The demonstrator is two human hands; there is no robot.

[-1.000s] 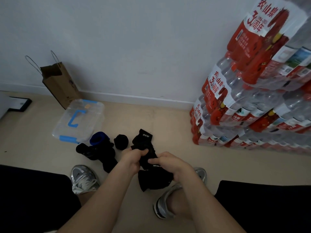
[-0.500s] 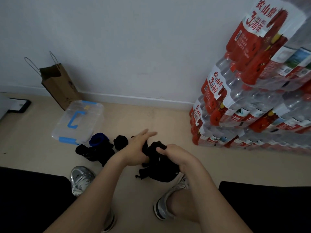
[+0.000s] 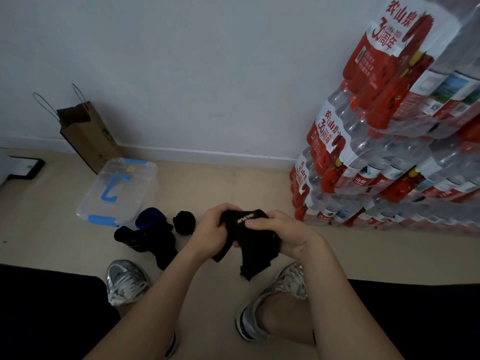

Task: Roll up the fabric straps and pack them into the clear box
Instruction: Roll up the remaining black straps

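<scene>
Fabric of a black strap (image 3: pixel 257 255) is held by both hands above the floor (image 3: pixel 233 183). The left hand (image 3: pixel 210 235) curls around its left end. The right hand (image 3: pixel 283 233) pinches the top edge beside a white logo, and the loose end hangs down. The clear box (image 3: pixel 119 188), with its lid on, stands on the floor at the left. Just beside it lie a blue roll (image 3: pixel 149 220), a black roll (image 3: pixel 184 222) and a dark heap (image 3: pixel 150 245), probably more straps.

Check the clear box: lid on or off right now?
On. The lid with the blue handle sits flat on the clear box. Whether the blue latch is clipped, cannot tell.
</scene>
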